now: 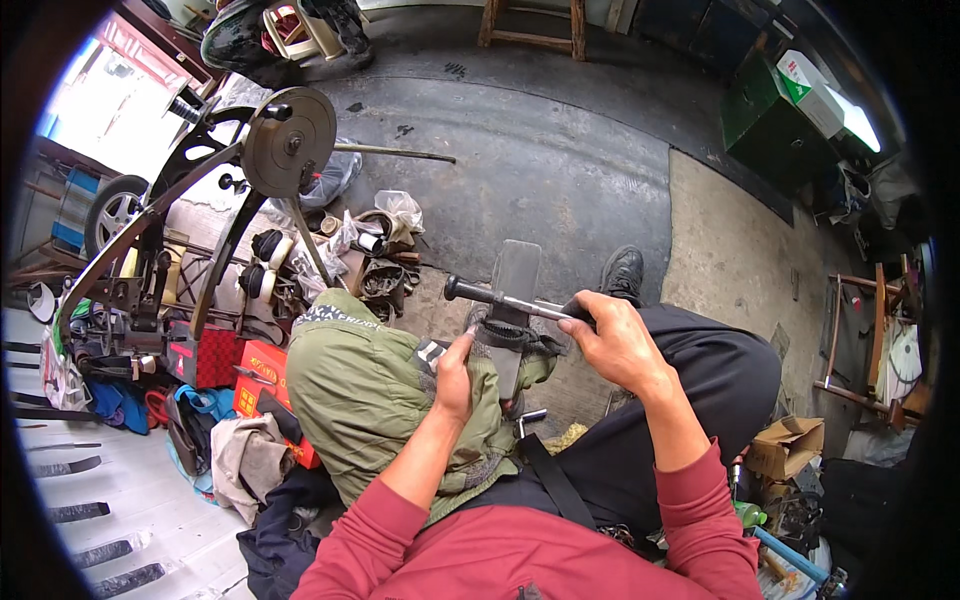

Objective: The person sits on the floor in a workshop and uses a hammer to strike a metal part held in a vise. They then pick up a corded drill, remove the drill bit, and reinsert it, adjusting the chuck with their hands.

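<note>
A metal bar (535,306) with a black grip at its left end lies crosswise in front of me. My right hand (618,345) is closed around its right end, where dark material shows between the fingers. Below the bar, a flat grey board (518,263) stands lengthwise between my knees, with a black strap (505,334) wound about it. Close to the strap, my left hand (455,383) is curled, thumb up. A small black-and-white piece (430,352) shows at its outer side; what its fingers hold is hidden. Green cloth (375,405) covers my left leg.
To the left rises a black iron stand machine with a round wheel (290,142). Bags and spools (265,265) lie beneath it. Several dark blades (80,512) rest on a white surface. A cardboard box (787,447) sits at right; another person (245,45) is at upper left.
</note>
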A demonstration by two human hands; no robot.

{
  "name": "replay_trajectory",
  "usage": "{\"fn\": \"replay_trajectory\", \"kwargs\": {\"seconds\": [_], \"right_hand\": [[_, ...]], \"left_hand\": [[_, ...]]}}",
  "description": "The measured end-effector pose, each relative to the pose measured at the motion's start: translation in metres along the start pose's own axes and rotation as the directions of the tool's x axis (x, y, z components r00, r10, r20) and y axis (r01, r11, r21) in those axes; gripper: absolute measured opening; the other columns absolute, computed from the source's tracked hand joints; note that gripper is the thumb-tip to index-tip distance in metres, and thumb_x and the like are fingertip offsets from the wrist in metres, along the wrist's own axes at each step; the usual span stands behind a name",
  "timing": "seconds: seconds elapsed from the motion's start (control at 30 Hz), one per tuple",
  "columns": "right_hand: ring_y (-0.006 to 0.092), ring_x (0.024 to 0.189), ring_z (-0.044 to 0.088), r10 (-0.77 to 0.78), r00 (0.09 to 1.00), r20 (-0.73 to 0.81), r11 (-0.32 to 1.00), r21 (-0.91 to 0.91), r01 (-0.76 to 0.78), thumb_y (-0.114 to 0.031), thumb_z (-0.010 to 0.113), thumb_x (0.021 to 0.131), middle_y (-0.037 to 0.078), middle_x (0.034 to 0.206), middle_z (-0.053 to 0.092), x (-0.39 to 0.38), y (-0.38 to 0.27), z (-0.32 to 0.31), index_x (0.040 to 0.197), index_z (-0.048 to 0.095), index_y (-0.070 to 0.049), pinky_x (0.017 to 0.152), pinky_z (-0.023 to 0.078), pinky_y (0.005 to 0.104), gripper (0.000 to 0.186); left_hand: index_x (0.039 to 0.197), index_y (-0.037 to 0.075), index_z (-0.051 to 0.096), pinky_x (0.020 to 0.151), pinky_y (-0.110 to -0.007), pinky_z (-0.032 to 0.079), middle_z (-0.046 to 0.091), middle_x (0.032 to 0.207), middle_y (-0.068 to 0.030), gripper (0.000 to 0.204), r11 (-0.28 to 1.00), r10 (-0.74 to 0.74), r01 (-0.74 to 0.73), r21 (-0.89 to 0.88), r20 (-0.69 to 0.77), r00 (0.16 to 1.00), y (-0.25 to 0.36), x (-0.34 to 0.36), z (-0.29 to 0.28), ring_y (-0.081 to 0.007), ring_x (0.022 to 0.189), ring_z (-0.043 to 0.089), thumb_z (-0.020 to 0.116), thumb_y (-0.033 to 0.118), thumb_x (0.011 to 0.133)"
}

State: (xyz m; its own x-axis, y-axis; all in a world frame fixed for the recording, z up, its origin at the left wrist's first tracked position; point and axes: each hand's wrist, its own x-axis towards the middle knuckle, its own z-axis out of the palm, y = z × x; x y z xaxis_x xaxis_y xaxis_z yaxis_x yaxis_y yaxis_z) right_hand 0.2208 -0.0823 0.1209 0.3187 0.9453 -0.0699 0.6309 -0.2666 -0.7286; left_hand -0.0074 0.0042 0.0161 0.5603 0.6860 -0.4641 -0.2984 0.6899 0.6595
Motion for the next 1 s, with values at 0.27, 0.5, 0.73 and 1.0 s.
{"fn": "replay_trajectory", "kwargs": {"seconds": [0.27,0.5,0.73,1.0], "right_hand": [[0.045,0.074,0.057,-0.019,0.999,-0.034,0.998,0.065,0.021,-0.01,0.074,0.089,0.025,0.08,0.061,0.001,0.001,0.004,0.09,0.056,0.006,0.066,0.045,0.0459,0.024],[0.0417,0.08,0.061,-0.056,0.995,-0.087,0.998,0.022,0.058,-0.007,0.076,0.086,0.022,0.085,0.063,0.003,0.004,0.013,0.094,0.058,0.005,0.071,0.048,0.0443,0.023],[0.0387,0.079,0.062,-0.05,0.994,-0.094,0.997,0.057,0.055,-0.008,0.077,0.086,0.021,0.085,0.063,0.005,0.002,0.016,0.094,0.06,0.005,0.07,0.048,0.0437,0.023],[0.0456,0.089,0.064,0.0,0.999,-0.038,1.0,0.028,0.001,-0.016,0.073,0.092,0.024,0.094,0.065,0.006,-0.003,0.014,0.096,0.063,0.005,0.075,0.05,0.0492,0.024]], "left_hand": [[0.129,0.0,0.065,0.102,-0.031,0.045,0.069,0.124,-0.0047,0.039,0.987,-0.077,0.086,-0.133,0.069,0.995,-0.003,0.002,-0.006,-0.0159,0.109,0.063,0.041,0.024,0.109],[0.128,0.0,0.066,0.101,-0.03,0.045,0.069,0.123,-0.0044,0.039,0.989,-0.076,0.082,-0.126,0.046,0.996,-0.004,0.003,-0.005,-0.015,0.108,0.062,0.042,0.025,0.109],[0.128,-0.002,0.066,0.101,-0.029,0.044,0.07,0.121,-0.0049,0.039,1.0,-0.017,0.016,-0.013,-0.026,1.0,-0.005,0.002,-0.008,-0.0146,0.109,0.062,0.045,0.024,0.108],[0.13,-0.001,0.064,0.1,-0.031,0.047,0.069,0.123,-0.007,0.041,1.0,-0.004,0.003,-0.002,-0.041,0.999,-0.005,0.003,-0.002,-0.0177,0.108,0.064,0.04,0.024,0.109]]}}
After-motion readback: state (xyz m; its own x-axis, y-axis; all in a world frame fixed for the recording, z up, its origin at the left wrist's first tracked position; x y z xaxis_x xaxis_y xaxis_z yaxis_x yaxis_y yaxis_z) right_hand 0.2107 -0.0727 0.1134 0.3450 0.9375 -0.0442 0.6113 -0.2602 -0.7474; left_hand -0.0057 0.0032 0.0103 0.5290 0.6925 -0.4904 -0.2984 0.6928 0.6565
